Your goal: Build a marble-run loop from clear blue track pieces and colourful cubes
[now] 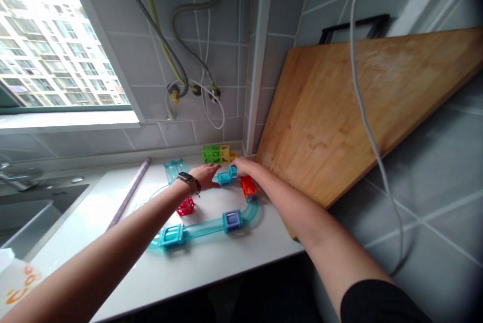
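On the white counter a toy track of clear blue pieces runs in a loop. My left hand reaches over its far side, fingers stretched and thumb apart, close to a light-blue frame block. At the far right corner of the loop, my right hand is closed on a small blue block; some fingers are hidden. Just below that hand lies an orange-red track piece. A purple block and a larger blue block straddle the near stretch. A red piece rests inside the loop.
Green blocks and yellow blocks stand by the back wall. A wooden board leans on the right. Left are a long pale tube and a sink. A white cable hangs in front of the board.
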Tool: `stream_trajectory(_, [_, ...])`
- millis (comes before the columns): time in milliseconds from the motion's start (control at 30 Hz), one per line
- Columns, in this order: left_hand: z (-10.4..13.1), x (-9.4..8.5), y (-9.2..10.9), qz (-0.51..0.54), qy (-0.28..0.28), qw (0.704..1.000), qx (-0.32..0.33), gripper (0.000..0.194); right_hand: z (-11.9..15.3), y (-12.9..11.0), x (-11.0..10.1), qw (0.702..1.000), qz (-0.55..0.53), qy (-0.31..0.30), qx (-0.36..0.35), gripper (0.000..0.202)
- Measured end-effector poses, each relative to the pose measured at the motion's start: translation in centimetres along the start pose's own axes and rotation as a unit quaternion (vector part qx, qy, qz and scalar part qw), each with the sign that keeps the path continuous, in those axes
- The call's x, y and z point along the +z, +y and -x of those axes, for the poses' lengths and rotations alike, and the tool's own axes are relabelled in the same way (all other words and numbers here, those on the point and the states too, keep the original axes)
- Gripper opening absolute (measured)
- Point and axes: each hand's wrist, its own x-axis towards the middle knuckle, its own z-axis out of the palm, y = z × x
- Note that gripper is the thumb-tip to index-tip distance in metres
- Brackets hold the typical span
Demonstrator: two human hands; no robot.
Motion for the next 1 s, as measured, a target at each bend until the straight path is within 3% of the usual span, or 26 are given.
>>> stream_trajectory(100, [-3.2,1.3,1.4,0.002,-0.003,1.000,-0.001,0.061,-0.1,0.1,0.7,1.000,-0.004,-0.004,-0.004,0.033])
stream_trajectory(233, [-5.3,2.8,1.3,0.007,-0.047,0.999,-0.001,0.036,-0.6,0.3,2.2,1.000,-0.008,-0.019,-0.007,0.033])
stream_trajectory(500, [-6.0,3.5,0.4,0.034,-0.075,0.997,-0.007,0.036,-1.0,1.1,3.6,0.999,-0.040,-0.004,-0.027,0.034])
stream_trajectory(700, [-5.5,2.6,1.7,0.094,-0.029,0.995,-0.014,0.035,-0.1,0.4,3.0,0.995,-0.077,0.059,-0.014,0.034])
stream_trajectory(800, [-4.0,0.7,2.7,0.146,0.043,0.988,-0.016,0.051,1.6,-0.2,2.4,0.981,-0.110,0.159,0.003,0.057])
stream_trajectory(867, [-1.6,-1.2,3.5,0.184,0.105,0.977,-0.018,0.064,3.7,-0.9,2.5,0.959,-0.136,0.247,0.022,0.058])
stream_trajectory(967, [4.5,-3.4,4.7,0.260,0.193,0.946,0.000,0.056,8.5,-2.5,4.6,0.911,-0.175,0.367,0.062,0.044])
stream_trajectory(1000, [7.2,-3.6,5.2,0.341,0.246,0.907,0.017,0.054,10.4,-3.1,5.9,0.896,-0.186,0.395,0.074,0.043])
